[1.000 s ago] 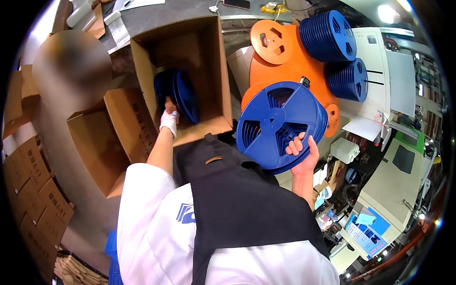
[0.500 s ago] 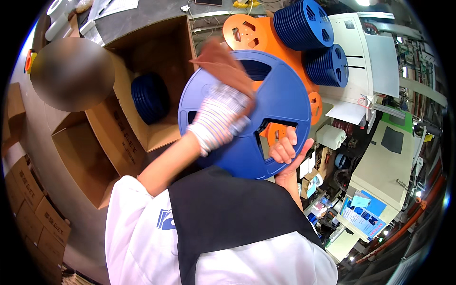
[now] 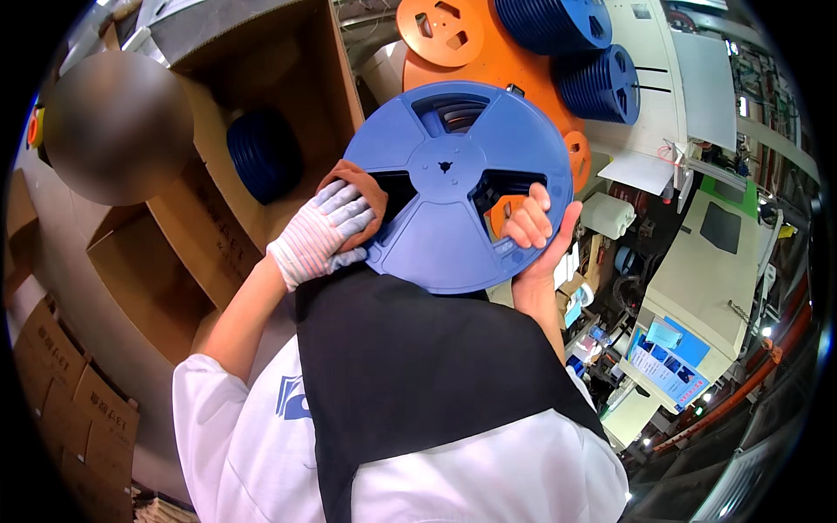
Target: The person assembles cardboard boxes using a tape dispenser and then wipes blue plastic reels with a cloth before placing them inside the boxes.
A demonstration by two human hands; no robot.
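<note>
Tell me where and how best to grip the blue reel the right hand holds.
Grip the blue reel by its rim at the lower-right opening, probably best from the right: it leaves a narrow band to wrap, as the right hand does, fingers at the opening, thumb outside.

A grey table (image 3: pixel 209 28) carries white paper (image 3: pixel 167 10) — the large open carton (image 3: pixel 206 122) near it holds a stack of blue reels (image 3: pixel 264 157) — and brown boxes (image 3: pixel 91 405) stand stacked on the grey floor (image 3: pixel 164 436)
</note>
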